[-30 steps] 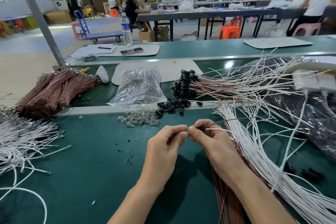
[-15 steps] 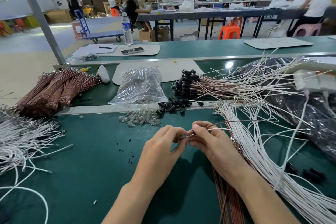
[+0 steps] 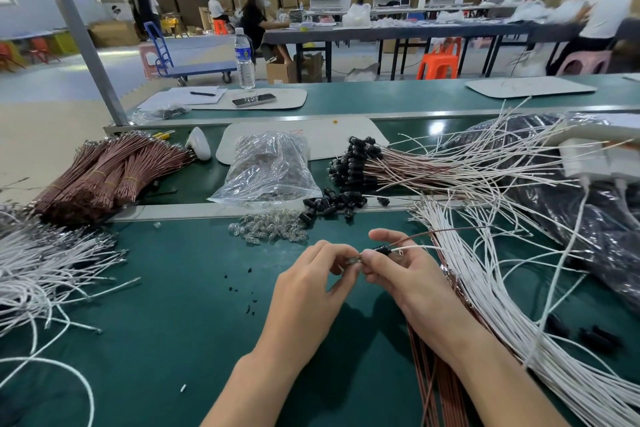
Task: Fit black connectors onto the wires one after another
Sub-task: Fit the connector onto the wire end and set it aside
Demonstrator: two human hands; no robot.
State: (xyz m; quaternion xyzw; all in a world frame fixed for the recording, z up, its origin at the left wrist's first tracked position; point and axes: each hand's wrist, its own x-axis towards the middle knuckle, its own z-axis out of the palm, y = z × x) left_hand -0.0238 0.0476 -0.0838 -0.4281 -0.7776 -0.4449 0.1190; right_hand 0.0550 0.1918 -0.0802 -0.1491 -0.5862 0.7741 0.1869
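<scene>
Green bench (image 3: 173,322): left hand (image 3: 308,284), right hand (image 3: 408,274) pinch black connector (image 3: 382,249); tip hidden.

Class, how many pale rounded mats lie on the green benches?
3 mats: one under the phone, one behind the clear bag, one far right on the rear bench. A fourth may be cropped.

Betw fingertips of L hand (image 3: 311,277) & R hand (image 3: 412,277), small shiny part (image 3: 354,259) is pinched & mostly covered, can't tell what it is. Black connector (image 3: 382,249) half hidden behind R fingers. Brown wires (image 3: 429,399) pass under R forearm, cut by bottom edge. White wire bundle (image 3: 519,340) runs off bottom-right; loose white wires (image 3: 34,270) cut at left edge. Black bag (image 3: 588,236) & white box (image 3: 585,159) clipped at right edge. Black specks (image 3: 242,284) on mat too small to ID. Person in white top (image 3: 609,7), far right, blurred
</scene>
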